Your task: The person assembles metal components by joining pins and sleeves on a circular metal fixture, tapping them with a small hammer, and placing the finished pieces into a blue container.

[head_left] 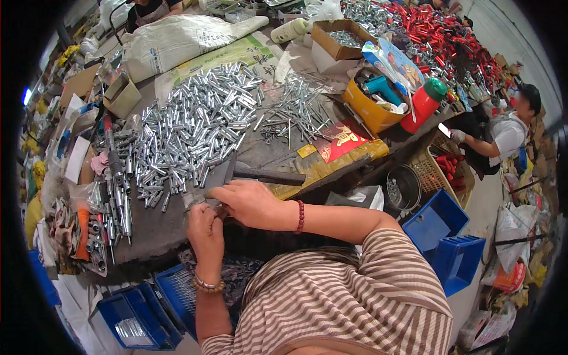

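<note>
My left hand (205, 232) and my right hand (251, 204) meet at the near edge of the workbench, fingertips closed and almost touching. Whatever they grip between them is too small and too covered to make out. Just beyond my right hand lies a hammer with a dark handle (269, 175). A wide heap of shiny metal tubes (198, 118) spreads over the bench past both hands. Right of that heap is a smaller pile of thin metal rods (296, 109).
A red paper packet (338, 142) and a yellow bin (373, 106) sit on the right, beside a red bottle with a green cap (425, 105). Socket tools (118, 183) crowd the left. Blue trays (133, 319) stand low. At right, a person (503, 130) sits near a basket (441, 168).
</note>
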A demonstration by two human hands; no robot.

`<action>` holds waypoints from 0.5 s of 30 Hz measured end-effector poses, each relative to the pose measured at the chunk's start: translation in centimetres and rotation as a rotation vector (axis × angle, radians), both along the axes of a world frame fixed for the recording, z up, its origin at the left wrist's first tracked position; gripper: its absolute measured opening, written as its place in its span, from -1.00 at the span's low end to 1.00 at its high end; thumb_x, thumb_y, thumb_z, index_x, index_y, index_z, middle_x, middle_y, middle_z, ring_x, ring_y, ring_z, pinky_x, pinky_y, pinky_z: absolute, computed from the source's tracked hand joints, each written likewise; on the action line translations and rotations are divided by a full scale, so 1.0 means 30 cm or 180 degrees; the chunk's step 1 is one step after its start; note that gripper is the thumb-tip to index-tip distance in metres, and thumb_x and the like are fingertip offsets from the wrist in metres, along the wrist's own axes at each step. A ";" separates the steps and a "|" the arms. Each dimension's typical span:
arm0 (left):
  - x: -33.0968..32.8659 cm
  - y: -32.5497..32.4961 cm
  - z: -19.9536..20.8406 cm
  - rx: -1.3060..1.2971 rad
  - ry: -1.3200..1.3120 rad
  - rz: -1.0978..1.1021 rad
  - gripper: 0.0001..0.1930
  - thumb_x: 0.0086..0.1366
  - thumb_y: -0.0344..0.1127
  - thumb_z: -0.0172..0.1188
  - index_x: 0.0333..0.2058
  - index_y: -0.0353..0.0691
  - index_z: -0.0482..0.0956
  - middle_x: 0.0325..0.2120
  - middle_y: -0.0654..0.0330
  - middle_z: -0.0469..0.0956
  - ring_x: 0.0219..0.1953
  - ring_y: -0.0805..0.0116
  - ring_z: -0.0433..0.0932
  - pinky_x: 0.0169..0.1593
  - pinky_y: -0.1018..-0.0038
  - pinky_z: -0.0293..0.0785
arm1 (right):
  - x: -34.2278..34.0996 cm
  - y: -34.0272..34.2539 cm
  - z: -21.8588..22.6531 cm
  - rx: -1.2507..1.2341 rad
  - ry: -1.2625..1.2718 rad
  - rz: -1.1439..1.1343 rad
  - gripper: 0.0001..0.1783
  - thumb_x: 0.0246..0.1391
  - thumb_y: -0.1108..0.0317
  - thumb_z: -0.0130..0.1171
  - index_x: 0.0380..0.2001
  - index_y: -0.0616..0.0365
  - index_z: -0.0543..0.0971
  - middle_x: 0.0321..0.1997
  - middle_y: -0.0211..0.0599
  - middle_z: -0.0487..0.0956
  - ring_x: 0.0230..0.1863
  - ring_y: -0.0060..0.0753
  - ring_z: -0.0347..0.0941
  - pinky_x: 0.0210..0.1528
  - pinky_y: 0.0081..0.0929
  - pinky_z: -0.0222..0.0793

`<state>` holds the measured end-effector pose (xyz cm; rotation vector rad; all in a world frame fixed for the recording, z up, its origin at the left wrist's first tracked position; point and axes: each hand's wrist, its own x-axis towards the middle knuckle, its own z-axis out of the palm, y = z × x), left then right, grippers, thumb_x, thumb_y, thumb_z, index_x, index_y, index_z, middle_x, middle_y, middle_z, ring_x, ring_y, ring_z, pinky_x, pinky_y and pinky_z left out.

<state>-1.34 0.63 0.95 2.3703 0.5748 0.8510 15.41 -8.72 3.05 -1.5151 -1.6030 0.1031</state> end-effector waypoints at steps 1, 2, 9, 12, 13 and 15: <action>0.001 -0.001 0.004 0.0000 -0.0002 -0.0004 -0.85 0.19 -0.65 0.11 -0.25 -0.39 0.56 -0.29 0.06 0.45 -0.23 0.09 0.52 -0.11 0.32 0.50 | 0.005 -0.009 -0.004 -0.0031 -0.0153 -0.0044 -0.64 -0.03 0.44 0.31 -0.12 0.12 0.50 -0.31 -0.19 0.59 -0.15 0.01 0.56 -0.16 -0.09 0.49; 0.001 -0.004 0.013 -0.0080 0.0041 -0.0017 -0.85 0.19 -0.66 0.11 -0.26 -0.40 0.56 -0.29 0.06 0.45 -0.24 0.10 0.53 -0.11 0.32 0.51 | 0.008 -0.014 -0.005 -0.0034 -0.0154 -0.0049 -0.64 -0.03 0.44 0.31 -0.12 0.12 0.50 -0.31 -0.19 0.59 -0.15 0.01 0.56 -0.16 -0.09 0.49; 0.009 -0.012 0.014 -0.0391 -0.0085 -0.0028 -0.77 0.14 -0.70 0.16 -0.23 -0.35 0.63 -0.28 0.06 0.50 -0.23 0.06 0.56 -0.12 0.24 0.52 | 0.011 -0.028 0.007 -0.0085 -0.0548 -0.0131 -0.66 -0.04 0.44 0.29 -0.14 0.11 0.51 -0.36 -0.22 0.55 -0.19 -0.04 0.54 -0.15 -0.16 0.48; -0.014 -0.014 0.011 -0.0406 -0.0103 -0.0003 -0.81 0.18 -0.65 0.19 -0.22 -0.33 0.64 -0.30 0.05 0.51 -0.23 0.04 0.56 -0.14 0.22 0.52 | 0.008 -0.012 -0.017 -0.0027 -0.0476 -0.0094 -0.68 -0.01 0.43 0.27 -0.14 0.10 0.51 -0.37 -0.20 0.55 -0.20 -0.03 0.54 -0.17 -0.15 0.48; 0.000 -0.002 -0.005 -0.0428 -0.0063 0.0064 -0.81 0.18 -0.65 0.19 -0.22 -0.33 0.64 -0.30 0.05 0.51 -0.23 0.04 0.56 -0.14 0.22 0.52 | 0.004 -0.003 -0.028 0.0026 -0.0331 -0.0095 -0.72 0.00 0.45 0.26 -0.18 0.10 0.48 -0.36 -0.16 0.56 -0.19 0.01 0.54 -0.17 -0.11 0.47; -0.007 0.036 -0.046 -0.0028 -0.0123 -0.0100 -0.86 0.23 -0.57 0.23 -0.23 -0.30 0.65 -0.31 0.02 0.52 -0.22 -0.02 0.55 -0.16 0.18 0.51 | -0.006 0.003 -0.023 -0.0375 -0.0392 -0.0255 -0.74 0.02 0.46 0.24 -0.18 0.09 0.49 -0.35 -0.12 0.57 -0.21 0.04 0.55 -0.18 -0.08 0.46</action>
